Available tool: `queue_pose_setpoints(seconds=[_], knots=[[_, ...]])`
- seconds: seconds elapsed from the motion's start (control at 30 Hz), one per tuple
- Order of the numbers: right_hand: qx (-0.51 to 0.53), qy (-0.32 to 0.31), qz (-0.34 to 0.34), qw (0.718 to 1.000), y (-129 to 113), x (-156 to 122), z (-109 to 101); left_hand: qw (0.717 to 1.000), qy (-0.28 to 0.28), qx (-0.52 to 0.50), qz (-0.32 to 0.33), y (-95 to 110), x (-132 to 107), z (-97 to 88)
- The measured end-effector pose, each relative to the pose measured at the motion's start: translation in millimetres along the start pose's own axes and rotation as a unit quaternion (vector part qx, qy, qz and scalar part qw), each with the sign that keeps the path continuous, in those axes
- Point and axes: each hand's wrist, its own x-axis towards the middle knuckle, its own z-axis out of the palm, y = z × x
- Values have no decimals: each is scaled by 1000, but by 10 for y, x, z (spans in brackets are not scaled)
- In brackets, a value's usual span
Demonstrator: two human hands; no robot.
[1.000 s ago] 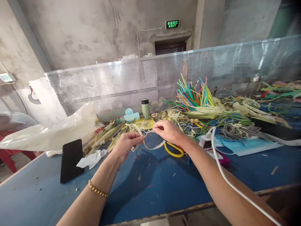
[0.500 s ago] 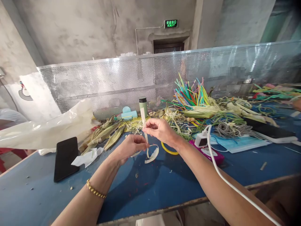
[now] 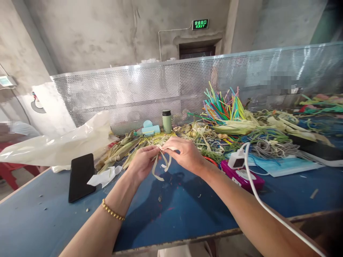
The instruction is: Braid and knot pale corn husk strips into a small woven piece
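Both of my hands are raised over the blue table (image 3: 171,214), pinching one pale husk strip (image 3: 158,167) between them. My left hand (image 3: 142,162) is closed on the strip's left part, and a gold bead bracelet (image 3: 112,212) sits on that wrist. My right hand (image 3: 184,153) is closed on the strip's top, close to the left hand. A loop of the strip hangs below the fingers, above the tabletop.
A black phone (image 3: 81,176) and crumpled white paper (image 3: 104,176) lie at left beside a plastic bag (image 3: 61,146). Corn husks (image 3: 120,150), a green bottle (image 3: 166,122), coloured strips (image 3: 222,107), a pink charger box (image 3: 242,176) with a white cable (image 3: 268,210) and a perforated metal screen (image 3: 187,89) stand behind.
My hands have come together and the strip, held upright half a second ago, now hangs as a short loop beneath them. The yellow loop on the table is hidden behind my right hand.
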Motion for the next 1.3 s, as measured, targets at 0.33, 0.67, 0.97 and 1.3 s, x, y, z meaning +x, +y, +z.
queue_pose_setpoints(seconds=[0.33,0.67,0.97,1.3], knots=[[-55,29,-32,998,26,-12,66,999,-31,-31,19,14,-14,18],[-88,27,-44,995,49,-24,79,998,-34,-42,20,19,0,7],[-101,9,-47,994,60,-38,77,998,-19,-54,28,36,-16,43],[-105,-24,-43,993,40,-29,16,996,3,-83,41,12,21,28]])
